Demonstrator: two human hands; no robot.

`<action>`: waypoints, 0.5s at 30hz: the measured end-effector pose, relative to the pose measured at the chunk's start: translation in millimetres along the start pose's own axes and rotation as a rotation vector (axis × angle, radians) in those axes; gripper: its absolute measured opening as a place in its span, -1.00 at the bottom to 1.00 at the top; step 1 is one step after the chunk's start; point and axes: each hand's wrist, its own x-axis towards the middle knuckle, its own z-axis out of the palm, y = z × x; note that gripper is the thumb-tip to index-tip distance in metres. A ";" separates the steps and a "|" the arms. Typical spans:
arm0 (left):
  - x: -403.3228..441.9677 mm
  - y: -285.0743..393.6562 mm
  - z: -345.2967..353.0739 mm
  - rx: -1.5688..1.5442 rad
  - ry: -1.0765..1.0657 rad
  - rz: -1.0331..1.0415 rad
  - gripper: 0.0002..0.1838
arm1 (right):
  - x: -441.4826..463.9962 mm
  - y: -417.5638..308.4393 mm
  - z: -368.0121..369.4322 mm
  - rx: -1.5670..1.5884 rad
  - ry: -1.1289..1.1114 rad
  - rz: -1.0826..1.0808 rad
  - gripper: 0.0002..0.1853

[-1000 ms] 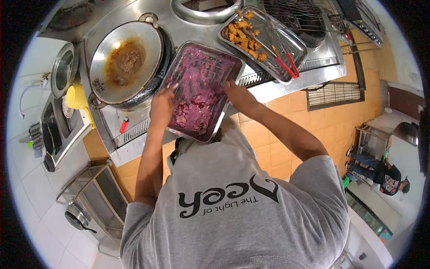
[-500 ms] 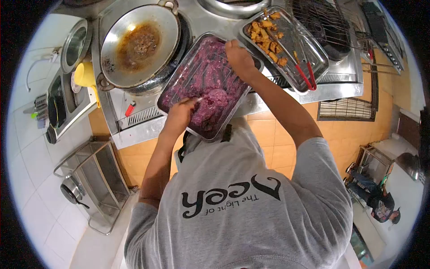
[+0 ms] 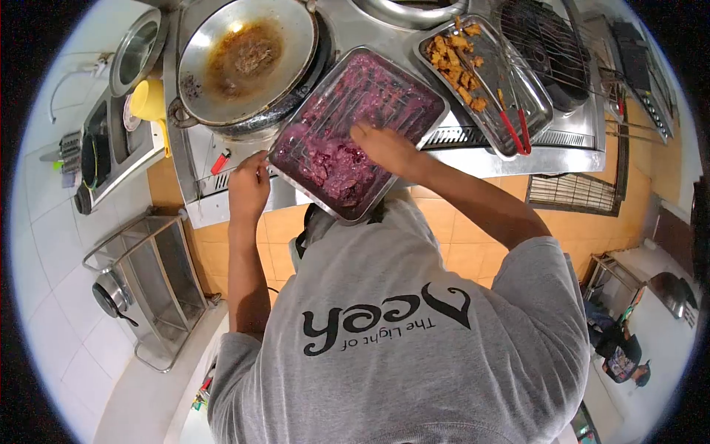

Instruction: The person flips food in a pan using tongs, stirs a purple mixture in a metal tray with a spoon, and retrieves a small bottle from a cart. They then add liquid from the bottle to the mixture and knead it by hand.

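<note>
A rectangular metal tray [image 3: 431,127] is tilted across the stove's front edge, close to my body. Wet, purple-coated pieces of food [image 3: 329,163], probably meat, lie in it, heaped toward the near side. My left hand [image 3: 249,185] is closed on the tray's left corner. My right hand [image 3: 386,150] is down in the purple food, its fingers bent into it and partly hidden. Left of the tray, a large wok [image 3: 292,44] with brown residue and a little oil rests on the stove.
To the right, another metal tray [image 3: 543,111] holds fried brown pieces [image 3: 455,63] and red-handled tongs [image 3: 514,132]. A red lighter [image 3: 220,161] lies on the stove's front left. A wire rack [image 3: 573,194] hangs below the right edge. Another person [image 3: 621,355] is far right.
My left hand has left the purple food and moved to the tray's left corner. My right hand has gone from the tray's far rim into the food. The view has shifted slightly.
</note>
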 end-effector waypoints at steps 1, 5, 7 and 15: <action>-1.4 1.5 0.3 -0.005 -0.012 -0.036 -0.76 | 5.0 -5.6 -16.6 0.055 -0.024 0.116 -0.80; -6.2 4.7 2.1 -0.011 0.007 -0.080 -0.82 | 19.0 9.5 2.6 0.152 -0.024 0.206 -0.78; -4.4 -6.1 8.8 0.022 0.058 0.014 -0.83 | -1.1 -15.2 1.6 -0.062 -0.104 -0.040 -0.79; 1.9 -5.2 9.3 0.055 -0.033 0.115 -0.83 | 6.4 -8.0 17.5 -0.060 0.006 -0.015 -0.85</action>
